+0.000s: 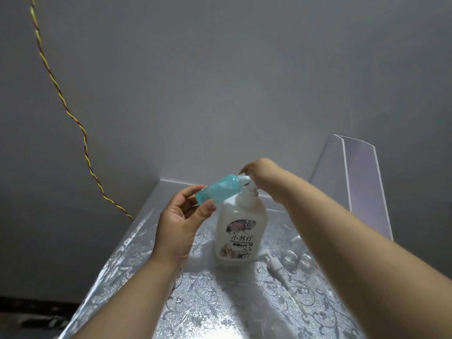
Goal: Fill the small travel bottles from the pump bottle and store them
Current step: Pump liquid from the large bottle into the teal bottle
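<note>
Left hand [181, 216] pinches blue travel bottle [217, 189], axis rising rightward, mouth against the pump head [245, 179] clasped by right hand [260, 174].

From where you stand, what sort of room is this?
Likely a plain home corner, perhaps a washroom: a table with a silver floral cover set against bare grey walls, a loose twisted wire, and a labelled pump bottle.

Plain grey-white walls [220, 81] back a table [208, 302] covered in silver floral-embossed sheeting. A twisted yellow-and-red cable [85, 140] hangs down the left wall. Lighting is dim.
</note>
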Tool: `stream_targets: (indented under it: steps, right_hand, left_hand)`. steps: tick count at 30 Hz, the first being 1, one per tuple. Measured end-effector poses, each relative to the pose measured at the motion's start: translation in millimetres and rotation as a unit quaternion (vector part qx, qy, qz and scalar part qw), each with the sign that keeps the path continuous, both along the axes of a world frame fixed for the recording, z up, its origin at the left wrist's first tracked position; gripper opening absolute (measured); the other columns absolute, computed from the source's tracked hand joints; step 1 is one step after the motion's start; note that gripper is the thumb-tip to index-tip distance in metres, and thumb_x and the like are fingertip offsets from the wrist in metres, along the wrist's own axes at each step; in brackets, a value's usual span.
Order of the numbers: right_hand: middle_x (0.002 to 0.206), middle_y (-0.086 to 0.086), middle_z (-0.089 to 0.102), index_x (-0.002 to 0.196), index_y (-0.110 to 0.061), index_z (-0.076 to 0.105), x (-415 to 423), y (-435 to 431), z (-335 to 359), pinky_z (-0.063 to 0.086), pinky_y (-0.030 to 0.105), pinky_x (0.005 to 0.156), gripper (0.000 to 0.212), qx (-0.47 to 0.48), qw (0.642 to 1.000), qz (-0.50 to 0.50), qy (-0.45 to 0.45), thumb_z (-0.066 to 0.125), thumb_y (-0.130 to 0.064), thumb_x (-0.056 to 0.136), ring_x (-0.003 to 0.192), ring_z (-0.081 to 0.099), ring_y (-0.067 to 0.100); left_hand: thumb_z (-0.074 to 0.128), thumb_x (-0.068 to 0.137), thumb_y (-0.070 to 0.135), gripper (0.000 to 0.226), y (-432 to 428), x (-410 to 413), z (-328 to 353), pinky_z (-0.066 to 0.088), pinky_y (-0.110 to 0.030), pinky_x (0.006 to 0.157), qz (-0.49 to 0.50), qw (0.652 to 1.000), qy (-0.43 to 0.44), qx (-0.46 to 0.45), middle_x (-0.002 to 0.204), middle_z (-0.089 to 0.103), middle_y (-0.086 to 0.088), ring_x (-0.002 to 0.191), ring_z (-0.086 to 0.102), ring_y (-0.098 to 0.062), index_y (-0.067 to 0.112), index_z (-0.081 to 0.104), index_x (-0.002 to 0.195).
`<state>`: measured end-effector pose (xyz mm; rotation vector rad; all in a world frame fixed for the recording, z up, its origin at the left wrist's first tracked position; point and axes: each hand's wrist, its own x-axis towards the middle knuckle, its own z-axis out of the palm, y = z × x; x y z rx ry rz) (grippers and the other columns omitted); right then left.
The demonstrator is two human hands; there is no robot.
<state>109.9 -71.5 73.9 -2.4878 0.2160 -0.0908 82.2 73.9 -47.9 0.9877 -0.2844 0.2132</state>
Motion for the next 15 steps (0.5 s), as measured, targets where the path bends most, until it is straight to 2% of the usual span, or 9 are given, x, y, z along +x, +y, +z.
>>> stream_targets:
  steps: [2, 5, 7, 10, 13, 15]
  right_hand:
    - [0.132, 0.022, 0.055, 0.126, 0.001, 0.059, 1, -1, -2, 0.045, 0.039, 0.101, 0.035, -0.013, 1.000, 0.008, 0.000, 0.042, -0.001, 0.095, 0.125, 0.052, 0.036]
    - [0.136, 0.016, 0.054, 0.129, -0.004, 0.057, 3, 3, -3, 0.043, 0.035, 0.102, 0.043, -0.081, 0.996, 0.020, 0.038, 0.042, 0.006, 0.090, 0.124, 0.053, 0.031]
    - [0.138, 0.013, 0.053, 0.132, -0.007, 0.056, 1, 4, 2, 0.044, 0.034, 0.105, 0.045, -0.059, 0.998, 0.004, 0.031, 0.045, 0.005, 0.090, 0.126, 0.052, 0.029]
    - [0.141, 0.009, 0.052, 0.133, -0.007, 0.054, 5, 5, 5, 0.044, 0.032, 0.106, 0.046, -0.080, 0.996, -0.007, 0.036, 0.049, 0.003, 0.089, 0.128, 0.051, 0.026]
    - [0.131, 0.017, 0.058, 0.124, 0.002, 0.059, 10, -3, 10, 0.049, 0.033, 0.094, 0.034, -0.046, 0.999, 0.014, 0.014, 0.048, -0.006, 0.093, 0.119, 0.057, 0.031]
    - [0.127, 0.021, 0.059, 0.120, 0.004, 0.060, 8, -7, 18, 0.049, 0.035, 0.085, 0.033, 0.008, 0.999, 0.003, -0.031, 0.051, -0.014, 0.094, 0.101, 0.062, 0.029]
  left_hand:
    - [0.073, 0.066, 0.015, 0.042, 1, 1, -1, 0.053, -0.017, 0.073, 0.002, 1.000, 0.000, -0.001, 0.095, 0.074, -0.002, 0.087, 0.067, -0.017, 0.016, 0.064, 0.107]
    - [0.073, 0.067, 0.014, 0.041, 1, 2, -2, 0.053, -0.017, 0.073, 0.000, 1.000, 0.004, -0.001, 0.094, 0.074, -0.001, 0.087, 0.067, -0.016, 0.017, 0.065, 0.107]
    - [0.073, 0.067, 0.014, 0.040, 1, 2, -2, 0.053, -0.017, 0.071, -0.001, 1.000, 0.004, 0.001, 0.094, 0.074, -0.001, 0.085, 0.067, -0.017, 0.018, 0.065, 0.106]
    - [0.072, 0.068, 0.015, 0.038, 1, 2, -2, 0.053, -0.017, 0.069, -0.001, 1.000, 0.004, 0.010, 0.091, 0.075, 0.001, 0.082, 0.066, -0.015, 0.019, 0.064, 0.105]
    - [0.073, 0.066, 0.018, 0.039, 1, 1, -2, 0.053, -0.017, 0.067, 0.000, 1.000, 0.010, 0.009, 0.090, 0.075, 0.002, 0.080, 0.066, -0.016, 0.020, 0.064, 0.104]
    - [0.073, 0.065, 0.020, 0.040, 2, 0, -2, 0.053, -0.017, 0.067, -0.001, 1.000, 0.012, 0.006, 0.091, 0.074, 0.001, 0.081, 0.067, -0.017, 0.020, 0.064, 0.104]
